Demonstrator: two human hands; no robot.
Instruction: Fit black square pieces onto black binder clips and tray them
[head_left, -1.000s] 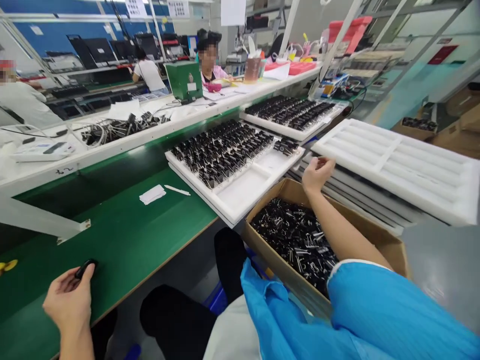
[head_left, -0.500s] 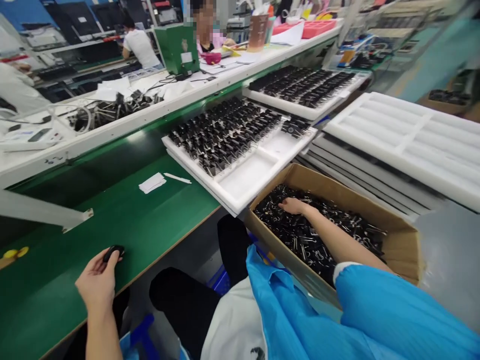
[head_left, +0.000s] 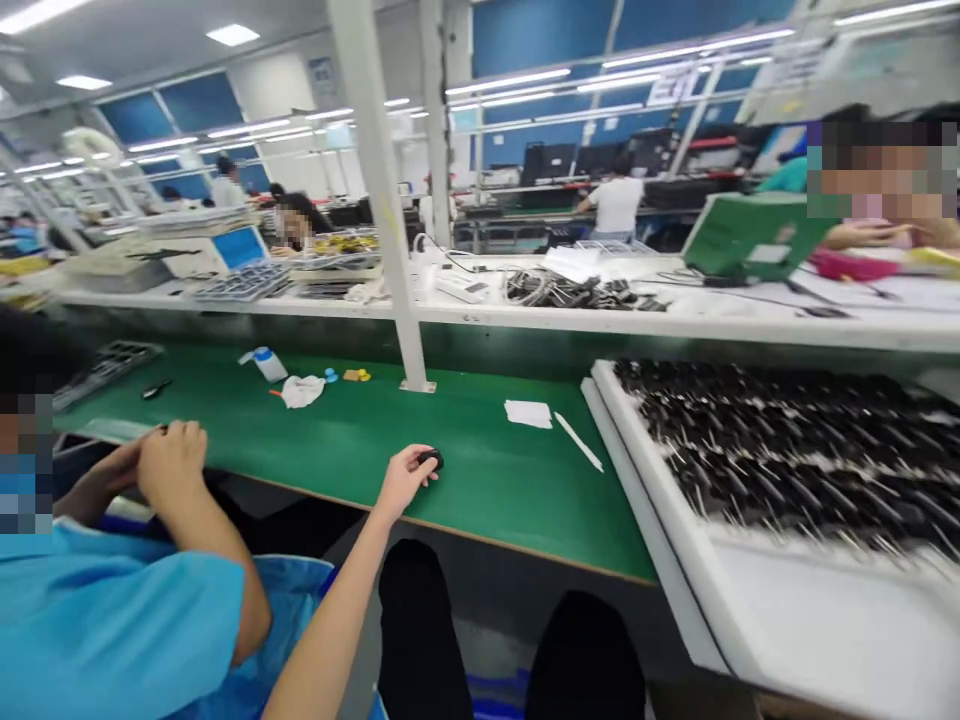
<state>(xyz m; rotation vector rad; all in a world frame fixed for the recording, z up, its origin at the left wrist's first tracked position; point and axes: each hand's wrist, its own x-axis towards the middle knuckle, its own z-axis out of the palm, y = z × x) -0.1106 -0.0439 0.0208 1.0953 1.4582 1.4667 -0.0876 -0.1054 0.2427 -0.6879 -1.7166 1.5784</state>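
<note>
My left hand rests at the front of the green bench top. Its thumb and fingers are closed on a small, rounded black part; the exact kind cannot be made out. My right hand is out of view. To the right of my left hand, a white foam tray holds rows of black parts with pale metal prongs or wires. Between that tray and my hand lie a stack of white paper slips and a white pen-like stick.
A co-worker in a blue top sits close at my left, hands together at the bench edge. A white post rises from the bench. A small bottle and white cloth lie left of it. Above runs a white shelf.
The view has swung left and up. The cardboard box of black parts and my right hand inside it have left the picture. My left hand still grips the black part.
</note>
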